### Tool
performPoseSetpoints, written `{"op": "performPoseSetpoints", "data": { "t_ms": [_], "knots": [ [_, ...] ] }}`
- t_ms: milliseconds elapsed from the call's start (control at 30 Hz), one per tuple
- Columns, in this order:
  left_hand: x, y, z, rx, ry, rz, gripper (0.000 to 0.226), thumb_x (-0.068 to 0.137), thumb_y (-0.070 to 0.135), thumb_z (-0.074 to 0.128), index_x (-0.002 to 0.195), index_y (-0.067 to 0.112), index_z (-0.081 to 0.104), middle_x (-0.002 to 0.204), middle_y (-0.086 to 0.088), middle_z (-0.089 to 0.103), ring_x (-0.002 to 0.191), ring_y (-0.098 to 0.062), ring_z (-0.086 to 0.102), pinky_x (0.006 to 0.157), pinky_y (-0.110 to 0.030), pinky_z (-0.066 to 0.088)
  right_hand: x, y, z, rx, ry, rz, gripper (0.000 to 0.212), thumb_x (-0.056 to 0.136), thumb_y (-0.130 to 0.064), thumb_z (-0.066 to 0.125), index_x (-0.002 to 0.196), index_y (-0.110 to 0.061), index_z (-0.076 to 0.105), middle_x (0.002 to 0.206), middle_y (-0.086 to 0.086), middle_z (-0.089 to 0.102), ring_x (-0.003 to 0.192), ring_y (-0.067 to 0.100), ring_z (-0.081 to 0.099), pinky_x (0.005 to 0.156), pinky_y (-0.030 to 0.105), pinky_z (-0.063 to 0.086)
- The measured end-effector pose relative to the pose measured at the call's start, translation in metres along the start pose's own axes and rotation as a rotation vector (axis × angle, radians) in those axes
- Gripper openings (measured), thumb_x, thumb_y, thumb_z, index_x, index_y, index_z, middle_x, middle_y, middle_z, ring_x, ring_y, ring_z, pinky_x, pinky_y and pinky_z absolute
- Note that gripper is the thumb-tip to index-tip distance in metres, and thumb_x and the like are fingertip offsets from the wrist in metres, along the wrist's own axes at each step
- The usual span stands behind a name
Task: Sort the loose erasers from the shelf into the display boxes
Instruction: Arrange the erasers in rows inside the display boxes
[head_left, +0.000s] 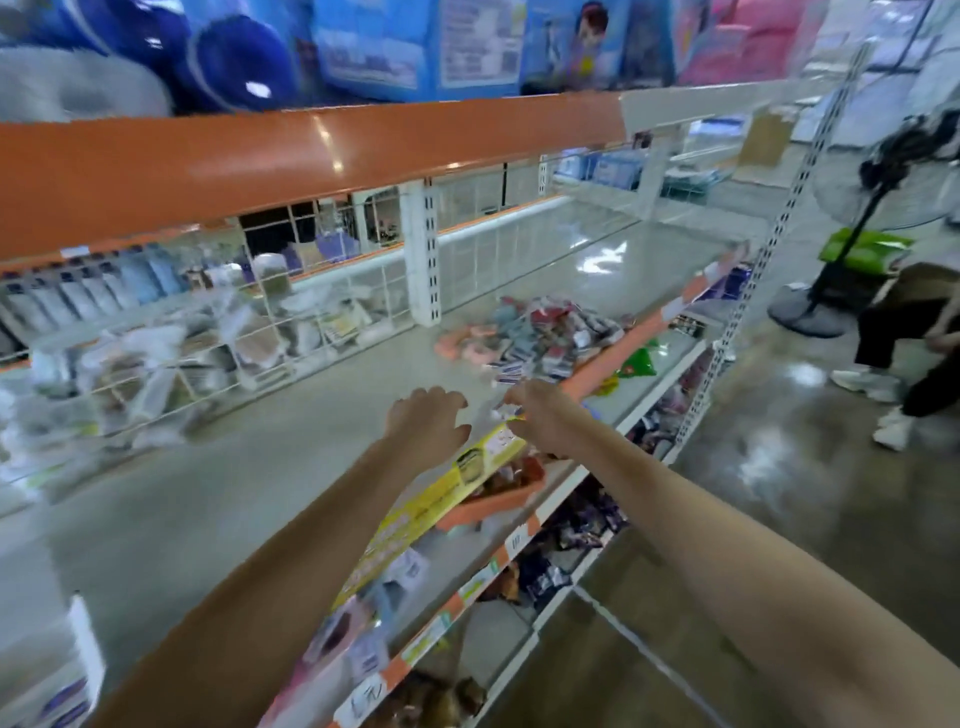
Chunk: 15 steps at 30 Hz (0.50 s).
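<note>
Both hands reach out over the grey shelf (218, 467). The left hand (423, 418) hovers with fingers spread and loosely bent, gripping nothing. The right hand (540, 415) pinches the far corner of a yellow display box (441, 499), and something small and white shows at its fingertips, too blurred to name. The box's long axis runs from near left to far right along the shelf's front edge; its printing is unreadable. Beyond the hands, the loose erasers (540, 332) lie heaped near the orange shelf lip, pointing every way. A standing fan (852, 228) stands in the aisle.
</note>
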<state>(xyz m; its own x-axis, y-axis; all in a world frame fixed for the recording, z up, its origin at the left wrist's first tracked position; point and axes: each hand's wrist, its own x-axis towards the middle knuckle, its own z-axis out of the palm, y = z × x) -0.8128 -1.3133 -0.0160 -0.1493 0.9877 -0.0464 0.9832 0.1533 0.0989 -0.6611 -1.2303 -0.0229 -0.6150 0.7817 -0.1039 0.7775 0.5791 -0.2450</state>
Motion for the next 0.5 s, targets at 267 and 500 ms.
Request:
{"op": "performPoseSetpoints", "data": {
  "t_ms": [267, 500],
  "knots": [
    [0.063, 0.024, 0.028, -0.092, -0.033, 0.029, 0.041, 0.092, 0.032, 0.051, 0.132, 0.021, 0.048, 0.131, -0.002, 0.052, 0.120, -0.023, 0.048, 0.094, -0.034, 0.042, 0.040, 0.061, 0.014, 0.155, 0.108, 0.175, 0.041, 0.092, -0.011, 0.050, 0.132, -0.014, 0.047, 0.120, 0.010, 0.057, 0.098, 0.025, 0.059, 0.075, 0.034, 0.051],
    [0.093, 0.018, 0.053, -0.132, -0.024, 0.021, 0.039, 0.089, 0.033, 0.060, 0.124, 0.018, 0.052, 0.114, -0.004, 0.058, 0.104, -0.022, 0.055, 0.086, -0.033, 0.049, 0.078, 0.092, 0.015, 0.151, 0.261, 0.228, 0.031, 0.091, -0.011, 0.052, 0.122, -0.011, 0.055, 0.126, 0.007, 0.054, 0.085, 0.018, 0.054, 0.074, 0.033, 0.051]
  ]
}}
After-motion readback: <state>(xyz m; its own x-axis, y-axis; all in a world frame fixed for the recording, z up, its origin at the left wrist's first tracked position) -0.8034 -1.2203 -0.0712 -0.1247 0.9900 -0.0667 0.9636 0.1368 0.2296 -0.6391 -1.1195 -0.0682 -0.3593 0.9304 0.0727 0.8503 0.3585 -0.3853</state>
